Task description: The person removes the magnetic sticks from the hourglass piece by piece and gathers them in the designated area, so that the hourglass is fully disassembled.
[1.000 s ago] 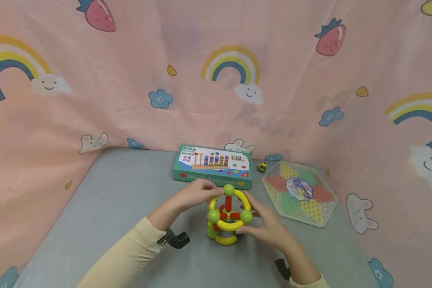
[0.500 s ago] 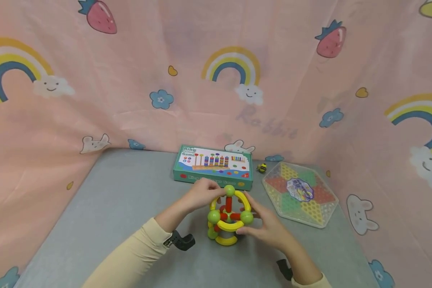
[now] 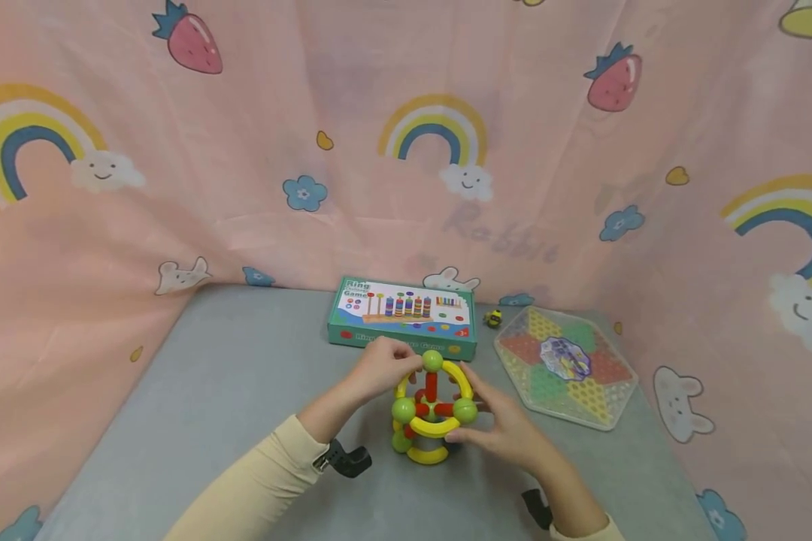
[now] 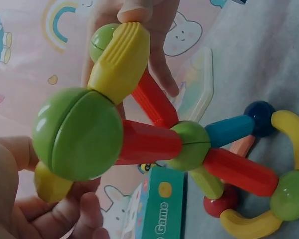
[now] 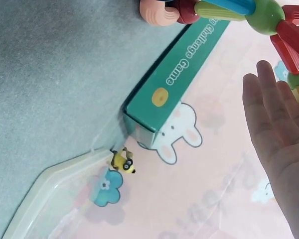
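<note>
A magnetic stick-and-ball structure stands upright on the grey table, with green balls at its corners, red sticks inside and yellow curved sticks around top and base. My left hand pinches the yellow curved stick at the upper left, beside a green ball. From the right side my right hand holds the structure, thumb on the front yellow curved stick and fingers extended behind. Lower down, the left wrist view shows a blue stick, a dark blue ball and a red ball.
Behind the structure lies a green Ring Challenge Game box. A small yellow-and-black bee figure sits to its right. Farther right is a clear hexagonal case with a coloured star pattern. A pink printed cloth hangs around the table.
My left hand and forearm have shifted slightly to the right, fingertips staying at the upper yellow curved stick. My right hand keeps its hold, and the structure stays in place.
</note>
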The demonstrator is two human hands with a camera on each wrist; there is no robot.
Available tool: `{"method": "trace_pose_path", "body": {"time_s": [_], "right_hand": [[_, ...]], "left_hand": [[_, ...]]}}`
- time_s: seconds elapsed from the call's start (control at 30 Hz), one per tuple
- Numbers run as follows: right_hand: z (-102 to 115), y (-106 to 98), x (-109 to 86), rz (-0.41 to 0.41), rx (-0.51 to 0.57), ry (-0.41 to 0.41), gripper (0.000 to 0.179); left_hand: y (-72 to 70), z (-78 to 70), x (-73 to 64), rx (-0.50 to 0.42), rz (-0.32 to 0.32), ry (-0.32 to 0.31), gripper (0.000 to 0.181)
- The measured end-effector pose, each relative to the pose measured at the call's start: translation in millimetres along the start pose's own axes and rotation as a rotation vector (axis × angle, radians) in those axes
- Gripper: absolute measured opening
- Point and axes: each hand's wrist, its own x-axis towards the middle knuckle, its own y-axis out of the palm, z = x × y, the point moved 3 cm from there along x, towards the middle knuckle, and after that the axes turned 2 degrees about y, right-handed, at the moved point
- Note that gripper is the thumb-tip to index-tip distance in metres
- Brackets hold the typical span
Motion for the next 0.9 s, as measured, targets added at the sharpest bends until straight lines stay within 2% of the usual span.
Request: {"method": "trace_pose_path", "body": {"time_s": [0.1, 0.23, 0.33, 0.47, 0.6, 0.83, 0.9], "right_hand": [[-0.7, 0.3, -0.9, 0.000, 0.003, 0.008, 0.102], [-1.4, 0.6, -1.2, -0.004, -0.003, 0.011, 0.102], [-1.5, 1.1, -0.4, -0.004, -0.008, 0.008, 0.101], [-0.5, 1.4, 0.8, -0.003, -0.009, 0.006, 0.101], [0.5, 1.7, 1.5, 0.005, -0.011, 0.016, 0.102], [0.5, 2.2, 1.3, 0.004, -0.003, 0.033, 0.103], [0.2, 2.2, 1.4, 0.002, 0.001, 0.040, 0.103]], "left_hand": [[-3.3, -0.9, -2.7, -0.022, 0.006, -0.005, 0.026], [-9.6, -0.8, -5.4, -0.073, 0.065, -0.016, 0.025], [-13.5, 0.5, -7.5, -0.108, 0.118, -0.047, 0.027], [-17.0, 3.0, -11.1, -0.173, 0.156, -0.104, 0.033], [-20.8, 4.9, -17.4, -0.218, 0.193, -0.125, 0.039], [-25.1, 8.6, -26.2, -0.308, 0.325, -0.083, 0.057], [-25.1, 9.7, -26.5, -0.326, 0.345, -0.067, 0.060]]}}
